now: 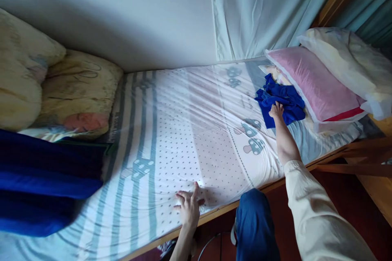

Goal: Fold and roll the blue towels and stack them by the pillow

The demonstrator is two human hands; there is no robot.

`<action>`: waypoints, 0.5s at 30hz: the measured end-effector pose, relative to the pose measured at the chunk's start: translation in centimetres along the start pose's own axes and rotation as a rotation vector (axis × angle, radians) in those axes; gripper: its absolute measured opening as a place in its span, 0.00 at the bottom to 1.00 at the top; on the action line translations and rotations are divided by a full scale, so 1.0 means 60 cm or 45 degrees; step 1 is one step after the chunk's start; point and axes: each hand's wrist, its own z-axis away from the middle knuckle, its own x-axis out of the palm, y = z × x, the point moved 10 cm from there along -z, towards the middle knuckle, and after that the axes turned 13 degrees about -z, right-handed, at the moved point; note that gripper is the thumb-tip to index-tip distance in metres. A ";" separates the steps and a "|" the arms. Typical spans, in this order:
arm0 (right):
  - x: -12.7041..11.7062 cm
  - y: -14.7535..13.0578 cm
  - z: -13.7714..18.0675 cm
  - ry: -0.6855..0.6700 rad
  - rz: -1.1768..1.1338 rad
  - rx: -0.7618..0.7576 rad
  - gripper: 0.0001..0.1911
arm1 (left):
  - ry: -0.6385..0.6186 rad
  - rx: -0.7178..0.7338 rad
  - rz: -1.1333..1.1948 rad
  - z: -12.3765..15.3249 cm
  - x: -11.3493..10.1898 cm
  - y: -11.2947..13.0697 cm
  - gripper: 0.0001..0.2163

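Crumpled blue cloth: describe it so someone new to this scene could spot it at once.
Find the bed, then the pink pillow toward the picture's right. Just left of that pillow lies the crumpled blue cloth, under the person's right hand. Its small, creased heap sets it apart from the larger blue fabric, in broad folds, at the picture's left edge.

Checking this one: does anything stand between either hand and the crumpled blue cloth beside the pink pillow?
Nothing visible does. The right hand is on the blue cloth. From the left hand, only the creased bedsheet stretches across to the cloth.
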 end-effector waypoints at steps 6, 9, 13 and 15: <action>-0.028 -0.024 0.104 0.106 -0.213 -0.222 0.25 | -0.065 -0.026 -0.043 -0.010 -0.004 0.005 0.33; -0.045 -0.014 0.257 0.107 -0.504 -0.458 0.17 | -0.149 -0.024 -0.093 -0.018 0.000 0.010 0.32; -0.072 0.058 0.493 0.176 -0.888 -0.388 0.14 | -0.277 0.001 -0.149 -0.029 0.000 0.019 0.34; -0.081 0.086 0.596 0.203 -1.030 -0.231 0.14 | -0.343 -0.003 -0.139 -0.032 -0.008 0.025 0.37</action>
